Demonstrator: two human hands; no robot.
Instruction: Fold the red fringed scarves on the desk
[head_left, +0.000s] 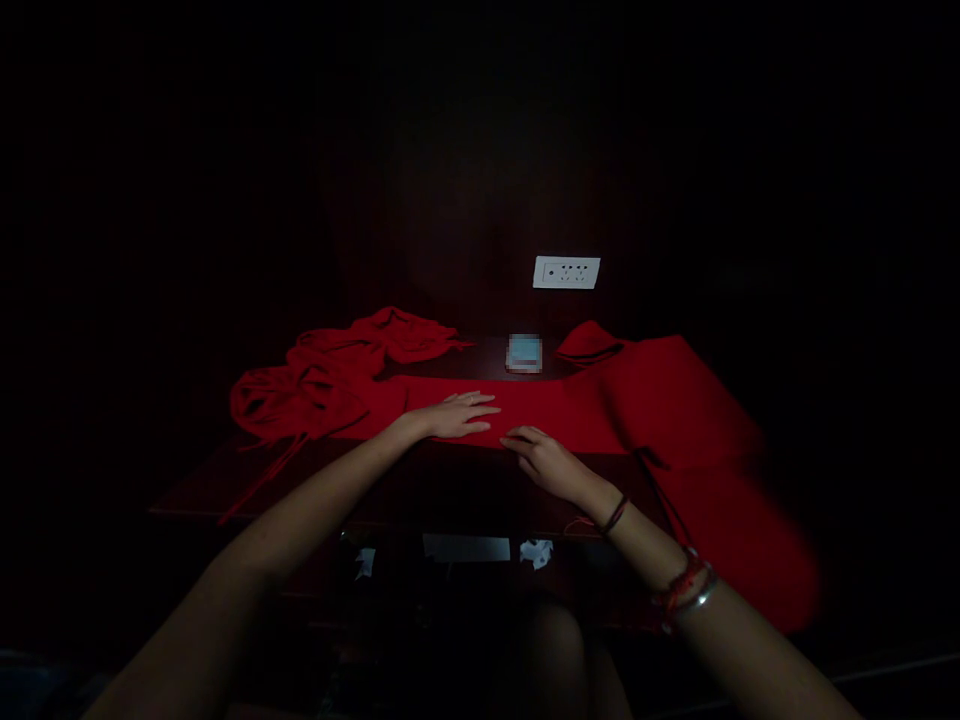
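Observation:
A long piece of red cloth (577, 405) lies across the dark table. My left hand (459, 414) rests palm down on its middle, fingers spread and a ring on one of them. Just to the right, my right hand (547, 463) touches the near edge of the cloth. Its fingers are slightly bent, pointing left, with the thumb apart from them. On the left the fabric is bunched into a crumpled red heap (330, 385) with thin ties trailing from it. To the right, a wide red panel (682, 400) hangs over the front edge.
A small pale blue item (523, 353), blurred out, sits behind the cloth. A white power socket (566, 272) is on the back wall. Below the tabletop edge (300, 522) are white scraps (536, 553) and a pale flat piece (465, 547). The surroundings are very dark.

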